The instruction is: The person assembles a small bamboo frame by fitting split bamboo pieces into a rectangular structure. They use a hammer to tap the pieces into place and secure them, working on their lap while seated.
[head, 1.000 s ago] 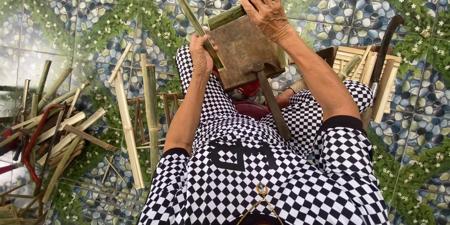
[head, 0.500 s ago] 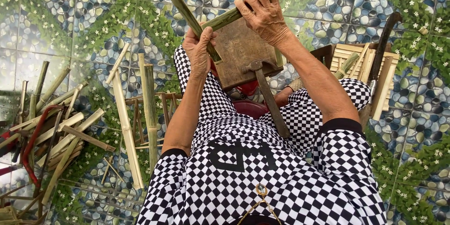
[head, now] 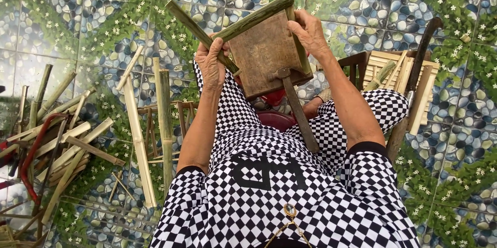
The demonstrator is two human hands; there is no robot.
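I sit in black-and-white checked clothes with a brown wooden block (head: pixel 261 54) over my lap. My left hand (head: pixel 213 64) is closed around a green bamboo stick (head: pixel 194 26) that slants up to the left from the block's left corner. My right hand (head: pixel 310 33) grips the block's top right corner, where a second green bamboo stick (head: pixel 253 18) lies along the top edge. The two sticks meet near my left fingers. A hammer (head: pixel 296 108) with a wooden handle rests on the block's lower edge, pointing down toward my lap.
Cut bamboo strips (head: pixel 137 134) and green lengths (head: pixel 164 118) lie on the pebble-patterned tiled floor to the left, with a heap of sticks and a red-handled tool (head: pixel 36 149) at the far left. A slatted bamboo frame (head: pixel 414 80) and a dark-handled blade (head: pixel 417 72) stand to the right.
The slanted stick in my left hand has tipped flatter, its far end swinging left. My right hand has slid a little right and down along the block's top corner.
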